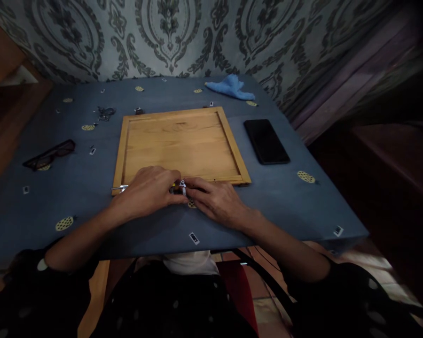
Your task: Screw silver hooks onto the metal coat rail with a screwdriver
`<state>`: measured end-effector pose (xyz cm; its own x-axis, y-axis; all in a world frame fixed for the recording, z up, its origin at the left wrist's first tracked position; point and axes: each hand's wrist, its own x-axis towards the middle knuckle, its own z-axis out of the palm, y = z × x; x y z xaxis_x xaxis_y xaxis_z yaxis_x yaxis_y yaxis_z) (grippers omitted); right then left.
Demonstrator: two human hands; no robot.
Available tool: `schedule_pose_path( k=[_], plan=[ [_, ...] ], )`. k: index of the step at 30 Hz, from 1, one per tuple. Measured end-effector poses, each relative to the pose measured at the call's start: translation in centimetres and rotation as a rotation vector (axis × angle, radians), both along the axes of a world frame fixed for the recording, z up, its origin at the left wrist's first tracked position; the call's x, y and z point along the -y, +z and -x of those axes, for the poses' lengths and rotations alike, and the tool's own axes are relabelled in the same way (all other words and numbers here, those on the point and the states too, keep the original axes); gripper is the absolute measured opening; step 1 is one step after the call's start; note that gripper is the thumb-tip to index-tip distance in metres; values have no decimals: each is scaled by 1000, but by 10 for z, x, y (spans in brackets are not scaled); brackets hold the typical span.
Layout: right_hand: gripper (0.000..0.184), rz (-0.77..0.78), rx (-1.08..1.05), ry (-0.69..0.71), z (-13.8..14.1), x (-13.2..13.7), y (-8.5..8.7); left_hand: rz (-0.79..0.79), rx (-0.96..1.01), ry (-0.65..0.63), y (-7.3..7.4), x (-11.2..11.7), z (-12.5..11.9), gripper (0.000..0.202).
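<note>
**Two-handed work on a small silvery metal fitting [182,184]**

The worktop [289,206], covered in dark blue cloth printed with yellow pineapples, stood before grey damask-patterned fabric [169,33]. A black rectangular phone [267,142], a crumpled light-blue cloth [231,87] and dark-framed glasses [51,155] lay around a light-brown rectangular wooden panel [172,141], whose raised rim enclosed a shallow recess of grained wood. The fitting was at the panel's near edge, between the hands. The right hand [222,202] had its grip closed on it; whether the left hand's [151,190] grip was closed could not be told.
</note>
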<state>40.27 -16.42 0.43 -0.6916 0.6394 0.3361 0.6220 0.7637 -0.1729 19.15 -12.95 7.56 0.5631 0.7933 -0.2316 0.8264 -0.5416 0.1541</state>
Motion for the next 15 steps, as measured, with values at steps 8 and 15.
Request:
schedule_pose_path(
  k=[8,15],
  plan=[
    [27,41,-4,19,2,0,8,-18,89,-22,-5,1,4,40],
    [29,-4,-26,4,4,0,5,-13,135,-35,-6,1,5,37]
  ],
)
